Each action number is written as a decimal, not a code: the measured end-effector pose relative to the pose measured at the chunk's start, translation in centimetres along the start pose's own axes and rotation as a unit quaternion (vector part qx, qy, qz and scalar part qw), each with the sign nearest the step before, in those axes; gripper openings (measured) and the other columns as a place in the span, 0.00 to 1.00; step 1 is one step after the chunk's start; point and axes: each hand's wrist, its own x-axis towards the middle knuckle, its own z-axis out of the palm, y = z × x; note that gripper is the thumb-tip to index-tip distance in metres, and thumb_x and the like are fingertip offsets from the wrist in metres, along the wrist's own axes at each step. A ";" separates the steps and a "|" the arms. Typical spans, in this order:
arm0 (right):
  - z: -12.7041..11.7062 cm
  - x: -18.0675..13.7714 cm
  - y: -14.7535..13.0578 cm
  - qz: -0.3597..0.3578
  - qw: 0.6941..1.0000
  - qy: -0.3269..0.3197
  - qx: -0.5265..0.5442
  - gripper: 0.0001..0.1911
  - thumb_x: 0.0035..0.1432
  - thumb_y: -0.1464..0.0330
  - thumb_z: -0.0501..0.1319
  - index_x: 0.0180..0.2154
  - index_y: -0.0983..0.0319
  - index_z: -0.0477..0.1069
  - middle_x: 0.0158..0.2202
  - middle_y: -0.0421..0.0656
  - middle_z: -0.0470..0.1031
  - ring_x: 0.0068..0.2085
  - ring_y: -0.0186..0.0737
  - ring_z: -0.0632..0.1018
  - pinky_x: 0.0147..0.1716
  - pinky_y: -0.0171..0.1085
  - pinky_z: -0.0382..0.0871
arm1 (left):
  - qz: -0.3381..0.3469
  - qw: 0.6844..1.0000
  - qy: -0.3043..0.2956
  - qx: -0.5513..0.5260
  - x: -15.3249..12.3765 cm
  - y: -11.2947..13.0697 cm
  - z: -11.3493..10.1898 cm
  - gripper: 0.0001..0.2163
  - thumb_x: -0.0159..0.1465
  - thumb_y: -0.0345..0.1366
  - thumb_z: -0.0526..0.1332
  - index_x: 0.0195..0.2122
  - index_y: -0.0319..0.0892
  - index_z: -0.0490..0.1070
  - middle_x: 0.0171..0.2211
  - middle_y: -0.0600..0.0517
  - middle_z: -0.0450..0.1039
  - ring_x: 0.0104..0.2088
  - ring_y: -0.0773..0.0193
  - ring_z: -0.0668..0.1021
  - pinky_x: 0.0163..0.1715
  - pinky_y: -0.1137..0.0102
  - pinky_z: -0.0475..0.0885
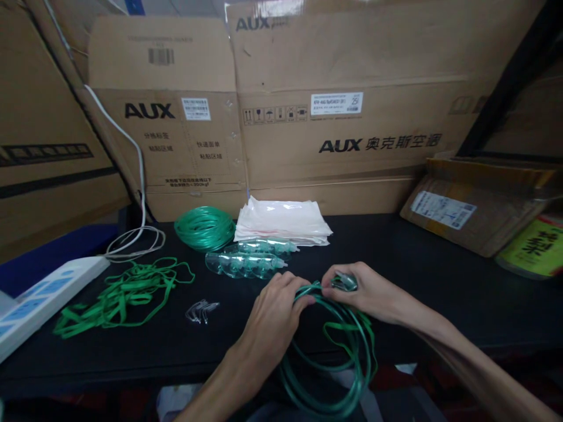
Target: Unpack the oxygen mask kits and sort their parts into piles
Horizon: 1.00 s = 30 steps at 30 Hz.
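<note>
A coil of thin green plastic tubing (328, 407) hangs in loops over the front edge of the black table. At the top of the loops, my left hand (272, 316) is closed around the tubing. My right hand (373, 293) pinches the coil just to the right of it, its fingertips close to the left ones. Tucked in the right palm is a clear greenish plastic piece (346, 282), mostly hidden by the fingers. A narrow green elastic strap (375, 349) dangles beside the loops under the right hand.
Behind the hands lie clear green plastic masks (244, 265), white plastic bags (284, 218) and another tubing coil (204, 228). Leftward are a heap of green straps (127, 296), small clear pieces (202, 310) and a power strip (53, 299). Cardboard boxes (281, 140) wall the back.
</note>
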 end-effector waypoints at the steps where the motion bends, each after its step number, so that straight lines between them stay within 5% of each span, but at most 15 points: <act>1: -0.2 0.0 -0.1 0.006 1.000 0.004 0.022 0.12 0.59 0.61 0.62 0.35 0.64 0.76 0.29 0.41 0.74 0.29 0.36 0.71 0.29 0.34 0.65 | 0.000 1.000 -0.003 0.003 0.0 0.0 0.0 0.06 0.69 0.37 0.62 0.43 0.46 0.76 0.42 0.53 0.77 0.47 0.57 0.76 0.50 0.64 0.70; 9: -0.5 0.3 -0.9 0.000 0.997 -0.041 0.067 0.18 0.60 0.56 0.63 0.39 0.66 0.77 0.28 0.39 0.70 0.25 0.32 0.67 0.24 0.32 0.62 | -0.015 1.000 -0.004 0.019 -0.1 0.2 -0.3 0.05 0.69 0.39 0.62 0.43 0.47 0.76 0.42 0.53 0.75 0.47 0.58 0.76 0.49 0.65 0.70; 18: 0.1 0.5 -0.8 -0.020 0.998 -0.065 0.014 0.12 0.59 0.62 0.63 0.38 0.65 0.77 0.31 0.41 0.76 0.32 0.37 0.72 0.32 0.34 0.65 | 0.008 0.997 -0.020 0.074 -0.4 0.4 -0.8 0.05 0.70 0.38 0.60 0.43 0.47 0.75 0.42 0.53 0.75 0.47 0.56 0.75 0.49 0.63 0.71; 30: -0.3 -1.2 -0.2 0.032 0.998 0.030 -0.051 0.14 0.59 0.58 0.61 0.31 0.63 0.72 0.26 0.39 0.71 0.28 0.36 0.69 0.27 0.34 0.62 | -0.095 0.972 -0.016 0.214 -1.4 1.2 -2.3 0.07 0.72 0.35 0.56 0.41 0.41 0.72 0.43 0.47 0.74 0.45 0.54 0.78 0.45 0.62 0.74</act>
